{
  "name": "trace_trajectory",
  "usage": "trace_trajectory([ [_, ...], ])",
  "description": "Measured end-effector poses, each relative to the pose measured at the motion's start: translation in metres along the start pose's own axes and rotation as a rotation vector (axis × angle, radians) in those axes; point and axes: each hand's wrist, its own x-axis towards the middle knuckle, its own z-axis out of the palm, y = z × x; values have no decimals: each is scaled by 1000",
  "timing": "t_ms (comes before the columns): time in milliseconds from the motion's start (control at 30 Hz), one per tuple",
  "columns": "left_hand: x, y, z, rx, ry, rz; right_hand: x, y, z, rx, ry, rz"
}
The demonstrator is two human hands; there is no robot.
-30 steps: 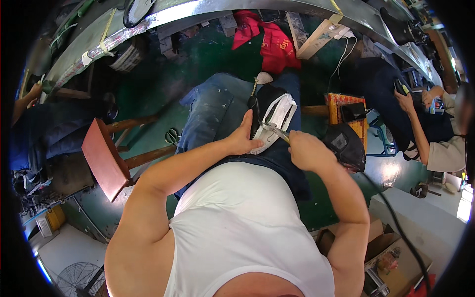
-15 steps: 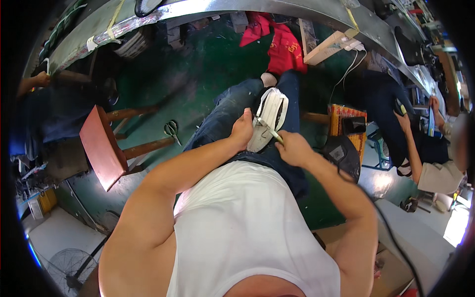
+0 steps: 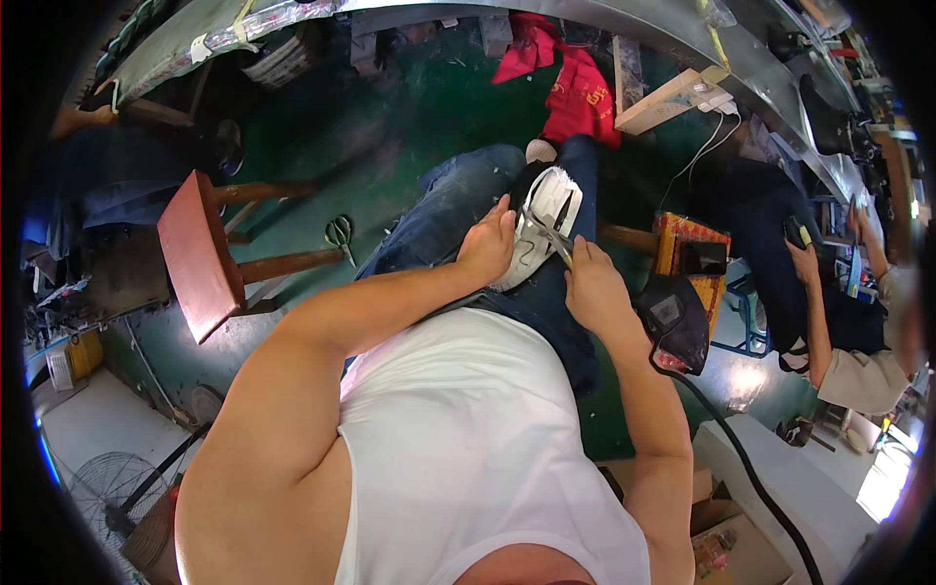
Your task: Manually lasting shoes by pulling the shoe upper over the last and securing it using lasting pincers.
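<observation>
Across my thighs lies a shoe (image 3: pixel 554 194), bottom side up, with a pale underside and a white rim gathered around its far end. My left hand (image 3: pixel 487 244) is closed around its left side, thumb along the edge; the fingers beneath are hidden. My right hand (image 3: pixel 597 283) grips a metal hand tool (image 3: pixel 554 237) that looks like pliers. Its metal end lies over the middle of the shoe's underside, near my left thumb. Whether its tip bites into the material is too small to tell.
To the left stands a reddish stool (image 3: pixel 200 258), with scissors (image 3: pixel 339 236) on the green floor beside it. On the right are an orange-patterned seat with a phone (image 3: pixel 704 258), a black cap-like item (image 3: pixel 673 317) and a black cable (image 3: pixel 751 458). A co-worker sits beyond. A metal bench (image 3: pixel 673 24) spans the far side.
My right hand has turned more upright and shifted slightly right, swinging the tool's metal end across the shoe. My left hand keeps its hold. The whole view has shifted a little.
</observation>
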Motion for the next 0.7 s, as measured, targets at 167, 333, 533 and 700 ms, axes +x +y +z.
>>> trace_trajectory([
  [167, -2, -15, 1, 102, 8, 155, 1, 7, 11, 29, -30, 79],
  [333, -12, 4, -21, 383, -243, 301, -15, 21, 18, 172, -16, 185],
  [533, -2, 19, -33, 434, -328, 192, 11, 36, -36, 445, -467, 277],
  [700, 2, 25, -34, 435, -406, 196, 40, 10, -37, 604, -46, 240],
])
